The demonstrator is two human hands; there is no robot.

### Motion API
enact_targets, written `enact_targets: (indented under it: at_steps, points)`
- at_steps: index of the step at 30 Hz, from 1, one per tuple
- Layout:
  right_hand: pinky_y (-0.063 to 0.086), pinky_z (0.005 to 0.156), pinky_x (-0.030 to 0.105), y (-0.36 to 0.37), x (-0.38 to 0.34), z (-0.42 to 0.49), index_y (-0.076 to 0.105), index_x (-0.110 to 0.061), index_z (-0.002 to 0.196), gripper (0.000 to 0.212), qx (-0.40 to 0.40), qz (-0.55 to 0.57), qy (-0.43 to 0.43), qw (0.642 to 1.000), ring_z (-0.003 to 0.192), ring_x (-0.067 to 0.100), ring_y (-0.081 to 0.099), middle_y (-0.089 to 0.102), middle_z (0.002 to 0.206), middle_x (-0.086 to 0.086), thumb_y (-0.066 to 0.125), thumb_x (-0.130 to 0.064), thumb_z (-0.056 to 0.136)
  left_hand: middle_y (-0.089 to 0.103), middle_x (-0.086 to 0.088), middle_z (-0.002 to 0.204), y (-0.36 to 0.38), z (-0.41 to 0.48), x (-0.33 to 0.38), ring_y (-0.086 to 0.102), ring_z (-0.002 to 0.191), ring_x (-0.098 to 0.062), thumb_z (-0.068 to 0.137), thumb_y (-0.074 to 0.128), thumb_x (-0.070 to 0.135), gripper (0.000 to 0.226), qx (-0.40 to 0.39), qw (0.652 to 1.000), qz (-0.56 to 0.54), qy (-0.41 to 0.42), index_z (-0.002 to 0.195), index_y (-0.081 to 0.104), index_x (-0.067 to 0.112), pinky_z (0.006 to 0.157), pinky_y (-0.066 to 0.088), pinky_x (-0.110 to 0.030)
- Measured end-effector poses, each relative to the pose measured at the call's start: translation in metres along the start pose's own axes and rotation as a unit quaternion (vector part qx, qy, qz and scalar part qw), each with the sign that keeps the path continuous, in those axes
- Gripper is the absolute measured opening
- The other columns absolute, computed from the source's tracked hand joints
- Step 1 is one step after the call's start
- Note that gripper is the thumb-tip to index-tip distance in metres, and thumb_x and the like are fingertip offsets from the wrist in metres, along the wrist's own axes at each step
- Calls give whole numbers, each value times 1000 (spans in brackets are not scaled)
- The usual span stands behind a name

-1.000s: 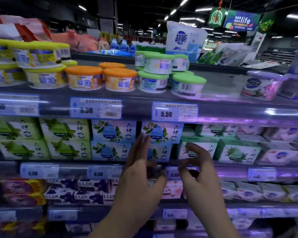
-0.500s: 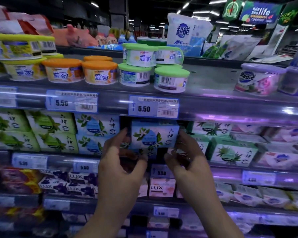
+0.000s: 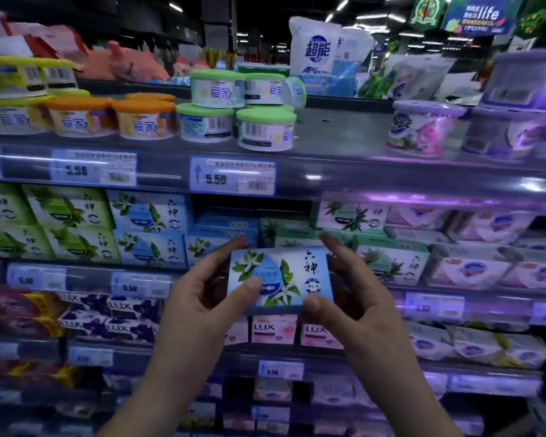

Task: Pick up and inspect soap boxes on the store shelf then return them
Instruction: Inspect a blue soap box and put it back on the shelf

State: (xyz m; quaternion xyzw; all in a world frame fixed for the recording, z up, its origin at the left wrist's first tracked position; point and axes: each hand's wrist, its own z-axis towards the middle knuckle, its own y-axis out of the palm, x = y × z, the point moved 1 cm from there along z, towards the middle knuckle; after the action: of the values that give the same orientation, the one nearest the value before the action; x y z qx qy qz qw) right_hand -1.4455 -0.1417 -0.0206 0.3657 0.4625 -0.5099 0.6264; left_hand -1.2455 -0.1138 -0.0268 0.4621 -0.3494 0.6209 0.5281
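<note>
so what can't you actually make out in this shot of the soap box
All in the head view:
- Blue soap box: back and underside face away; small print under the left hand thumb and right hand thumb is covered.
- Price tags on the middle rail: motion blur, digits unsure.
- Dark gap above the stacked blue boxes: too dim to see its depth.
- Lower shelves: blurred, partly behind the forearms.

Both hands, left (image 3: 202, 298) and right (image 3: 356, 294), are now holding the blue box (image 3: 279, 280) clear of the shelf (image 3: 344, 181), leaving a gap in its row.
</note>
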Motion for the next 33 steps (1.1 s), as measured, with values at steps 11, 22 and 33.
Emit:
enact_targets:
  at_steps: [11, 22, 33]
  points:
    - [64, 84, 34, -36, -13, -40, 59, -47, 138, 60, -27, 8, -50, 998, 114, 17, 72, 72, 129, -8, 82, -40, 83, 75, 21, 121, 25, -30, 5, 73, 110, -4, 78, 79, 26, 57, -40, 998, -40, 23, 131, 68, 43, 80, 62, -21]
    - [58, 88, 21, -48, -12, -58, 58, -42, 131, 47, -24, 32, -74, 996, 118, 9, 67, 72, 128, -11, 69, -27, 88, 78, -5, 107, 38, -56, 13, 76, 102, -22, 64, 88, 26, 67, -1, 995, -62, 75, 121, 63, 49, 82, 63, -27]
    - [62, 77, 30, -39, 9, -63, 75, -36, 107, 23, -6, 119, 69, 991, 100, 21, 77, 79, 109, 3, 63, -25, 90, 71, 7, 120, 65, -72, 35, 74, 107, -21, 64, 90, 58, 66, -28, 993, -43, 110, 118, 70, 27, 75, 65, -36]
